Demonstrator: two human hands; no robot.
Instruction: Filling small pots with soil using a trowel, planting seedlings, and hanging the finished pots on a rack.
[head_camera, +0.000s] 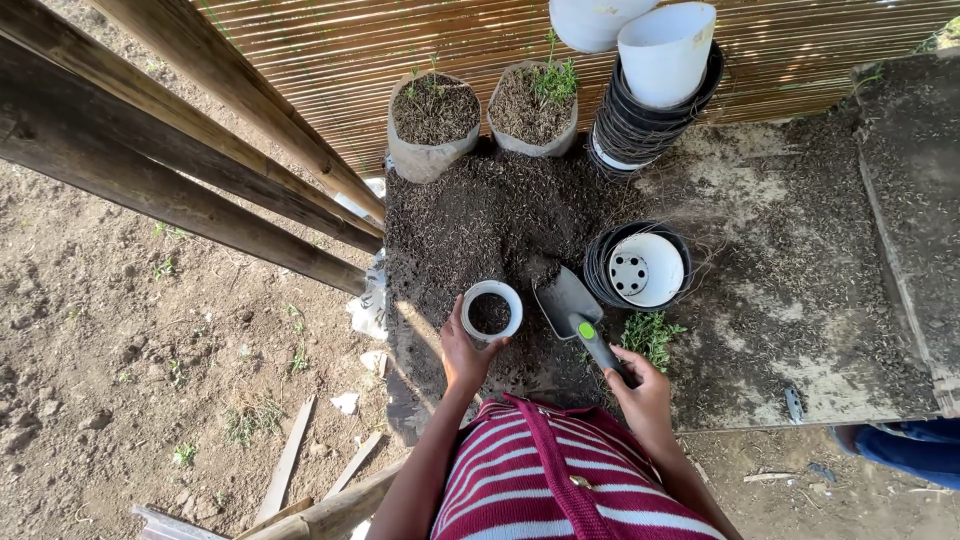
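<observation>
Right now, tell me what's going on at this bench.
A person in a striped top stands at a soil-covered bench. The left hand holds a small white pot partly filled with soil. The right hand grips the handle of a grey trowel, its blade resting on the soil pile beside the pot. A small green seedling lies next to the trowel. Nested pots sit to the right, and two soil-filled grow bags stand at the back.

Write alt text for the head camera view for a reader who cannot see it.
Seen from above, a person's left hand steadies a small white pot partly filled with soil while the right hand grips a green-handled trowel on a soil-covered table. Stacked pots, green seedlings and two filled grow bags sit nearby.
</observation>
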